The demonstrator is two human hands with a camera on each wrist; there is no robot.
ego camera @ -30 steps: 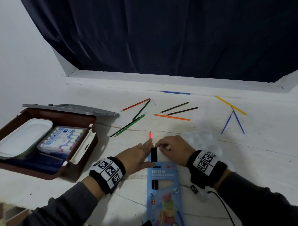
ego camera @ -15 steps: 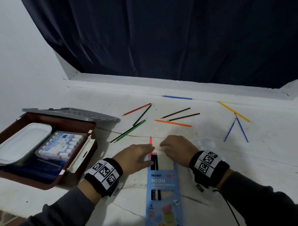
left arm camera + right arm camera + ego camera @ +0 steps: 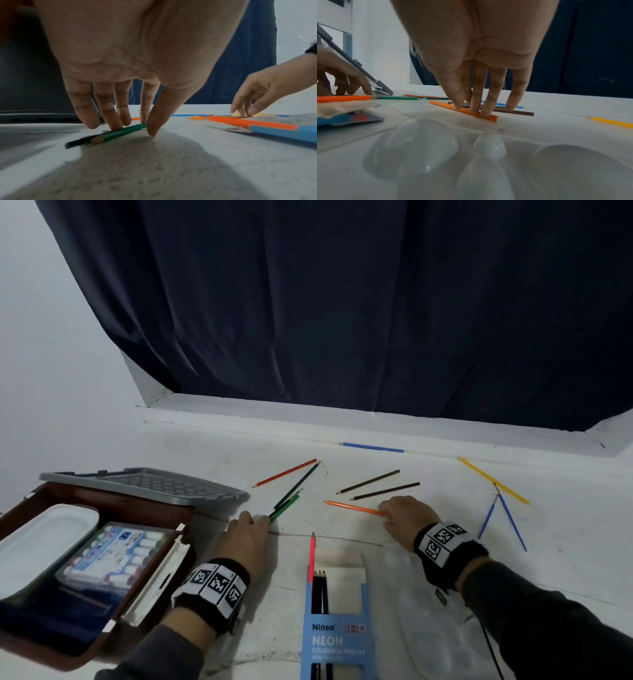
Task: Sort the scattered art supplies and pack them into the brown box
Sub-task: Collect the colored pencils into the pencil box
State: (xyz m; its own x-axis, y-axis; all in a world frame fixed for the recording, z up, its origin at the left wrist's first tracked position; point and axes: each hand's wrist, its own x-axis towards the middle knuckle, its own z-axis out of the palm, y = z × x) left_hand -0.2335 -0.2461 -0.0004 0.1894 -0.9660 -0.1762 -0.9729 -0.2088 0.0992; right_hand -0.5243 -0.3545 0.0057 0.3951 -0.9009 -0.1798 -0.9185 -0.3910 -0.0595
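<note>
An open brown box [image 3: 120, 501] at the left holds a marker pack [image 3: 113, 556] and a white tray [image 3: 37, 546]. Coloured pencils lie scattered on the white table. My left hand [image 3: 260, 520] [image 3: 135, 128] pinches the near end of a green pencil [image 3: 287, 505] [image 3: 120, 132] between thumb and fingers; a dark pencil lies against it. My right hand [image 3: 387, 513] [image 3: 469, 110] pinches the right end of an orange pencil [image 3: 352, 508] [image 3: 443, 105]. Both pencils still lie on the table. Between my hands is a blue pencil carton [image 3: 337, 642] with a pink-red pencil [image 3: 311, 553] sticking out.
The grey box lid [image 3: 147, 486] stands open behind the box. A clear paint palette [image 3: 442, 635] [image 3: 471, 162] lies under my right wrist. Farther off lie a red pencil [image 3: 286, 473], two brown pencils [image 3: 368, 481], a blue one [image 3: 373, 447], a yellow one [image 3: 493, 481] and two blue brushes [image 3: 510, 522].
Both hands have left the mouth of the pencil carton and reached away from me: the left to the green pencil, the right to the orange pencil.
</note>
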